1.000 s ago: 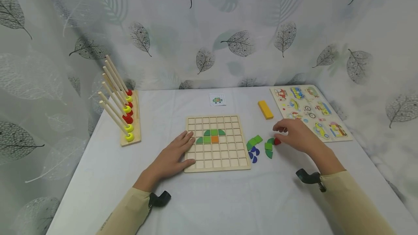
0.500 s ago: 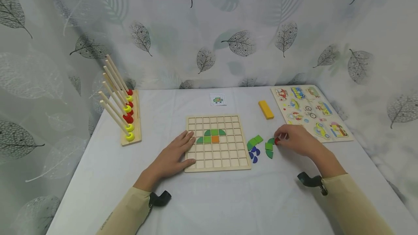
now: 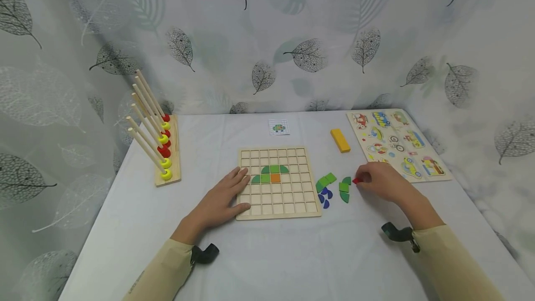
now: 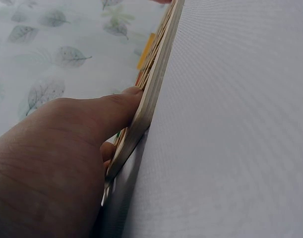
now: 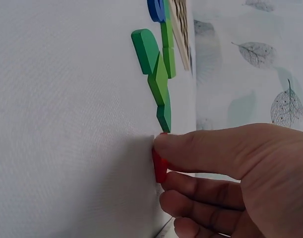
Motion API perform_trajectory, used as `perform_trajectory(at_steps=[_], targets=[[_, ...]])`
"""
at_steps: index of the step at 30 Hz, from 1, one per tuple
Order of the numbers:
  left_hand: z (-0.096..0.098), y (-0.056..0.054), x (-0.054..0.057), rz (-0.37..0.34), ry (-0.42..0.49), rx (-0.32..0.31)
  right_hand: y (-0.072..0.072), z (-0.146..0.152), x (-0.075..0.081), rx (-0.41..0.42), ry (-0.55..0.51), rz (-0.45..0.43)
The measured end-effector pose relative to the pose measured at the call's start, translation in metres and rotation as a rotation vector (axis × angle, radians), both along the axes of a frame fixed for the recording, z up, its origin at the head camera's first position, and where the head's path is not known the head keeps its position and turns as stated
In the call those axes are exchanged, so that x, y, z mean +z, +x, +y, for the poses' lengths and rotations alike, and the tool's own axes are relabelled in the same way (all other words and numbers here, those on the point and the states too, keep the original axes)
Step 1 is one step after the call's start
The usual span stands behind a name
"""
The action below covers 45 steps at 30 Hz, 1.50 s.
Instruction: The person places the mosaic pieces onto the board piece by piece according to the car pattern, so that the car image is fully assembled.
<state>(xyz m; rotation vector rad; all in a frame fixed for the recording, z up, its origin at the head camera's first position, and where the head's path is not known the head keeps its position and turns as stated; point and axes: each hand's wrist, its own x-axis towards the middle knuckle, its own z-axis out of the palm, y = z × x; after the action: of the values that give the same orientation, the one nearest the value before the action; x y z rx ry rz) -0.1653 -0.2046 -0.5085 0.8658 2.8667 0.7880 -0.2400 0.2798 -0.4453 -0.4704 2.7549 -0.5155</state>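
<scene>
The head view is showing work that looks only partly done: the grid board [image 3: 289, 197] is holding six pieces, namely three dark-green quarter-rounds [image 3: 284, 170], two light-green squares [image 3: 265, 179] and an orange square [image 3: 275, 178]. Ten loose pieces are lying at three o'clock from it, apparently left to place: four rounded blue pieces [image 3: 326, 204], a near green row [image 3: 330, 178] of three and a farther green row [image 3: 343, 188] of three. Just beyond that farther row, also at three o'clock, the red piece [image 3: 355, 180] is sitting in the pinch of the right hand [image 3: 382, 182], between thumb and fingertip; whether it is touching the white cloth [image 3: 292, 254] is hard to tell. The left hand [image 3: 219, 199] is resting with fingers extended on the board's nine o'clock edge, gripping nothing. At twelve o'clock a card [image 3: 278, 127] is showing a small coloured figure on a grid, too tiny to read piece by piece. The board is looking like pale wood, thin raised slats dividing its square cells. In the right wrist view, the loose pieces are showing thick, flat-sided edges and smooth, painted-looking faces, while the fabric beneath is revealing a fine weave.
</scene>
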Motion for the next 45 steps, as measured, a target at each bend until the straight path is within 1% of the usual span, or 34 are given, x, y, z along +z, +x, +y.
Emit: perform_trajectory(at_steps=[6, 10, 14, 24, 29, 33, 36, 45], targets=[[0.0, -0.001, -0.001, 0.001, -0.001, -0.002, 0.001, 0.001, -0.002, -0.02, 0.01, 0.013], [0.0, -0.001, -0.002, 0.002, 0.004, -0.003, 0.003, 0.002, -0.004, -0.004, -0.013, 0.034], [0.0, -0.001, -0.003, 0.005, 0.001, -0.001, 0.003, 0.002, -0.006, 0.019, -0.013, 0.052], [0.0, -0.001, -0.002, -0.002, -0.003, 0.001, 0.003, 0.001, -0.008, 0.014, -0.011, 0.061], [0.0, 0.0, -0.002, -0.005, -0.009, 0.002, 0.003, 0.0, -0.005, -0.007, -0.018, 0.103], [0.0, 0.0, 0.0, -0.001, 0.01, -0.004, 0.003, -0.002, 0.0, -0.019, -0.023, 0.131], [0.001, 0.001, 0.0, 0.002, 0.008, -0.004, 0.003, -0.006, 0.003, -0.022, -0.023, 0.144], [0.0, 0.0, -0.001, 0.006, 0.009, -0.005, 0.003, -0.017, 0.008, 0.001, -0.059, 0.187]])
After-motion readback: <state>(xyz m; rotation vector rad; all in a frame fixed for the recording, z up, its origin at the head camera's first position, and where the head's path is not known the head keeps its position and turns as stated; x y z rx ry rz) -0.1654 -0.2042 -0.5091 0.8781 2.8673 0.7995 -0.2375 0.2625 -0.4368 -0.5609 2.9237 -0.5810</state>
